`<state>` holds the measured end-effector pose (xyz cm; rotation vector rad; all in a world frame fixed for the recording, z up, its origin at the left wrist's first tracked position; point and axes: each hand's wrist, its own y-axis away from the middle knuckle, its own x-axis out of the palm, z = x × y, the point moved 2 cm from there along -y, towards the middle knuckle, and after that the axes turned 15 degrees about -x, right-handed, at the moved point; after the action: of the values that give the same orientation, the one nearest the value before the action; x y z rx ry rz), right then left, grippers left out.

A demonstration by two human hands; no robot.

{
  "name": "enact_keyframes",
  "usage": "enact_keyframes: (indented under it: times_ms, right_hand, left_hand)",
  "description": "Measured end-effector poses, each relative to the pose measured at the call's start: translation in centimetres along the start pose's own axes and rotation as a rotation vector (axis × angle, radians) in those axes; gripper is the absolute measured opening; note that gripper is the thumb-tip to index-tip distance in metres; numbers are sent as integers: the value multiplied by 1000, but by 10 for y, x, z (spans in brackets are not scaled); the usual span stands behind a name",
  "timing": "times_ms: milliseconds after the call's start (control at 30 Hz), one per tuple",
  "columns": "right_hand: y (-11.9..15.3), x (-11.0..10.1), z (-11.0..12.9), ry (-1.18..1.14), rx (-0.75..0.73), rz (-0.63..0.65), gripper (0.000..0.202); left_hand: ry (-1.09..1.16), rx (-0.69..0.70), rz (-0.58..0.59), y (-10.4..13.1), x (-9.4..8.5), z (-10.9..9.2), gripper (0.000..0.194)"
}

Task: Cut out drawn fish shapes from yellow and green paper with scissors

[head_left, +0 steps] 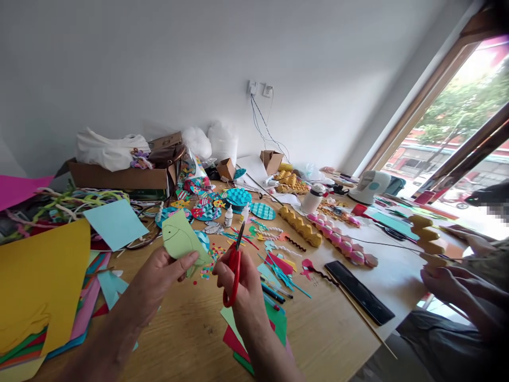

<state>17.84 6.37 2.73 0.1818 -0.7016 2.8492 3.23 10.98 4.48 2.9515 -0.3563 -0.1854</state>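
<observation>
My left hand (169, 268) pinches a piece of light green paper (180, 233) along its lower edge. A fish outline with an eye is drawn on the paper, and part of its border is cut. In my right hand (242, 276) is a pair of red-handled scissors (237, 273), its dark blades pointing up and away from me. The scissors stand to the right of the paper, apart from it. Small colourful confetti dots (217, 257) lie on the wooden table (191, 329) behind and between my hands.
Coloured paper sheets (43, 281) are stacked at the left. Small glue bottles (228, 216), paper fish (207, 209) and pens (272, 292) lie further in. Egg-carton strips (300, 225) and a black phone-like slab (360, 292) are at the right. A co-worker's hands (445, 281) hold a carton strip.
</observation>
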Motion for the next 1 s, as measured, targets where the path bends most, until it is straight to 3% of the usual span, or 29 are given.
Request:
enact_keyframes:
  times_ms: [167,333,700,1000]
  right_hand:
    - [15,-12,15,15,72,299,34]
    - [32,-14,14,56,271,446,28]
    - [33,-19,11,314,284,560,20]
    - [36,-21,4,182,357,540,20]
  left_hand:
    - [-49,8,19,1,-10,-5,22]
    - [-84,58,88,5,-12,-12,24]
    - [12,-40,120,6,-11,-16,13]
    - [40,-63,156,8,-14,-9,7]
